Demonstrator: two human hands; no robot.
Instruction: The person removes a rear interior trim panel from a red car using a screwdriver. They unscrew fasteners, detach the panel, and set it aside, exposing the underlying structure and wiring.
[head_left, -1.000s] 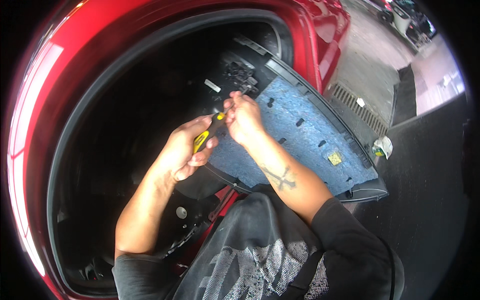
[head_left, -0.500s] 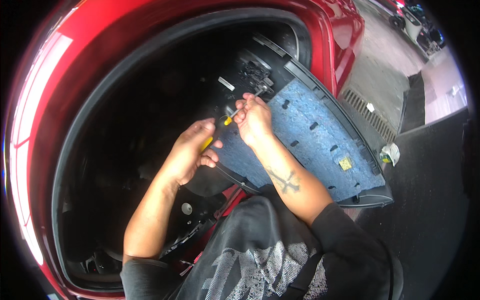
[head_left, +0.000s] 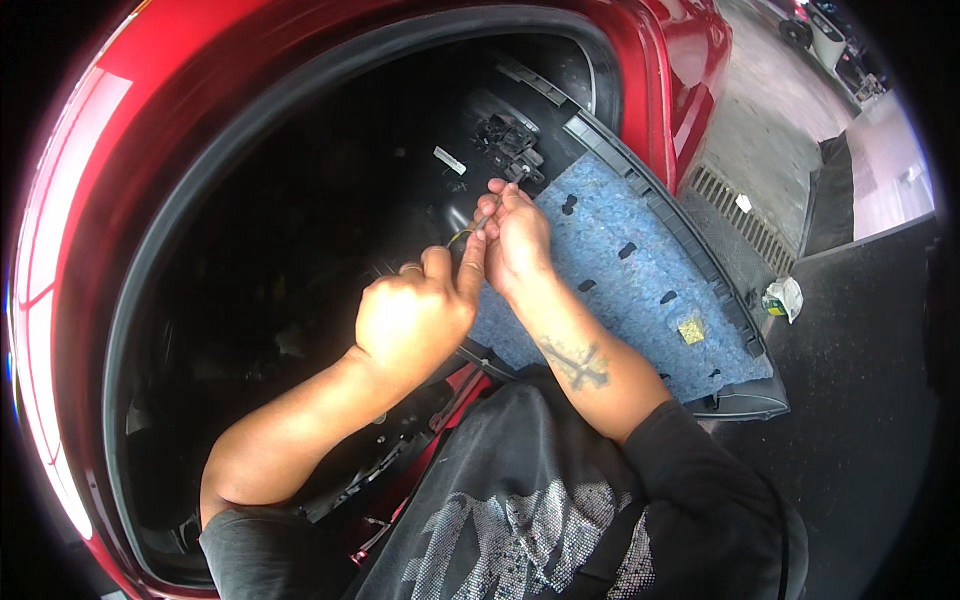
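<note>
My left hand (head_left: 415, 310) is closed, palm down, over the handle of a screwdriver (head_left: 484, 222). Its index finger lies along the tool toward the shaft. Most of the handle is hidden under that hand; only a bit of yellow shows by the fingers. My right hand (head_left: 515, 235) pinches the thin metal shaft near its front end. The shaft points up and right at a black latch-like mechanism (head_left: 510, 145) fixed to a dark panel. Whether the tip touches it is hidden by the right fingers.
A trim panel with blue felt backing (head_left: 630, 270) and a small yellow pad (head_left: 691, 330) lies at right. Around the dark opening run a black rubber seal (head_left: 165, 230) and red car bodywork (head_left: 685, 60). Beyond are a floor grate (head_left: 742, 215) and a crumpled white packet (head_left: 783, 298).
My left hand has turned from a loose, side-on hold to palm down over the handle and moved up and right, close to my right hand. The right hand has barely moved.
</note>
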